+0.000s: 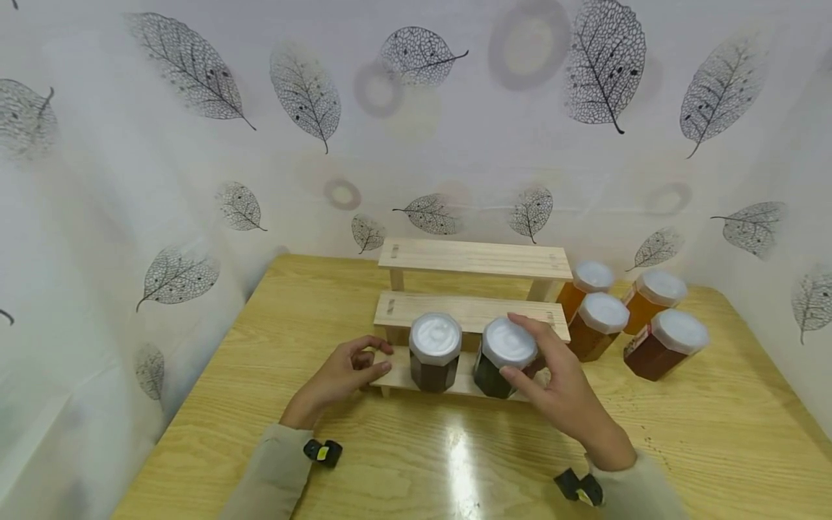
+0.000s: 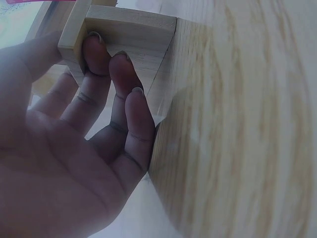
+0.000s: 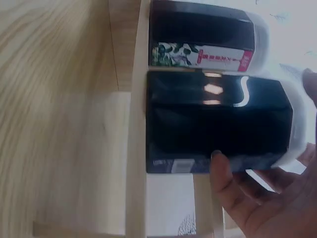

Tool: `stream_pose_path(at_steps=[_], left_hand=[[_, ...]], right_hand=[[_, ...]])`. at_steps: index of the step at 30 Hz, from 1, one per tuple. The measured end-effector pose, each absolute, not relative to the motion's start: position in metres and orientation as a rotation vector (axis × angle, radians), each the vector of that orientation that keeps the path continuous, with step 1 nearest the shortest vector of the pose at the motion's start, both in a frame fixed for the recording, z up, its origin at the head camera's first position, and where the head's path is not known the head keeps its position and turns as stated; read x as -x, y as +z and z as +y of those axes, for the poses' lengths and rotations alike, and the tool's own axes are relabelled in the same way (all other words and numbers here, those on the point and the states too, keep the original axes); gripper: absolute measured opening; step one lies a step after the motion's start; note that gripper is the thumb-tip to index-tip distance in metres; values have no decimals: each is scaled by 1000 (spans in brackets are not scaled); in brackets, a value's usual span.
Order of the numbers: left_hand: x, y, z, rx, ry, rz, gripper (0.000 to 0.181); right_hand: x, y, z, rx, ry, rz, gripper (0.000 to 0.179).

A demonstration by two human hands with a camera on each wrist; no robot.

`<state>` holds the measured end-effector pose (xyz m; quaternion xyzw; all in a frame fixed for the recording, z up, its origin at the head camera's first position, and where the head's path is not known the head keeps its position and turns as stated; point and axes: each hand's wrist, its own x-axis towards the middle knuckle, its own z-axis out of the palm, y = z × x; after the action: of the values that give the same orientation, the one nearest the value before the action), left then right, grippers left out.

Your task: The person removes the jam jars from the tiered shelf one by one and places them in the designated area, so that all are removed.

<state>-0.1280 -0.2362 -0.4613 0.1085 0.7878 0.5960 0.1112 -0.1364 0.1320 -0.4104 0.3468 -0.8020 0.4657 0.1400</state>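
A three-step wooden rack (image 1: 468, 310) stands on the table, its lowest step bearing two dark eight-sided jars with white lids. At the left end of that step, my left hand (image 1: 346, 373) has its thumb and curled fingers on the wood; the left wrist view shows fingertips against the step's end (image 2: 131, 25). My right hand (image 1: 564, 383) holds the right-hand dark jar (image 1: 492, 375), thumb on its near side and a finger by the lid. This jar's base sits on the step in the right wrist view. Beside it stands the other dark jar (image 1: 434, 372), labelled on one side (image 3: 200, 55).
Right of the rack stand several amber and reddish-brown jars with white lids, among them a reddish one (image 1: 659, 350) and an orange one (image 1: 646, 307). A leaf-patterned curtain (image 1: 416, 144) hangs behind the wood-grain table (image 1: 403, 462).
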Motion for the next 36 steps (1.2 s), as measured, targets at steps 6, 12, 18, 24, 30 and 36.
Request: stream_pose_path(at_steps=[6, 12, 18, 24, 30, 36], left_hand=[[128, -461, -235, -308, 1741, 2314, 28], [128, -460, -234, -273, 1737, 2301, 28], [129, -459, -235, -310, 1723, 2324, 28], [128, -460, -234, -313, 1726, 2312, 29], [128, -460, -234, -308, 1750, 2286, 30], [128, -460, -234, -299, 1745, 2295, 30]], right_hand=[[134, -417, 120, -917, 1135, -2313, 89], [132, -424, 110, -822, 1039, -2241, 91], [134, -422, 109, -862, 1028, -2201, 85], [137, -421, 114, -909, 1033, -2194, 79], [139, -413, 128, -892, 1078, -2208, 78], [142, -404, 147, -877, 1066, -2234, 80]])
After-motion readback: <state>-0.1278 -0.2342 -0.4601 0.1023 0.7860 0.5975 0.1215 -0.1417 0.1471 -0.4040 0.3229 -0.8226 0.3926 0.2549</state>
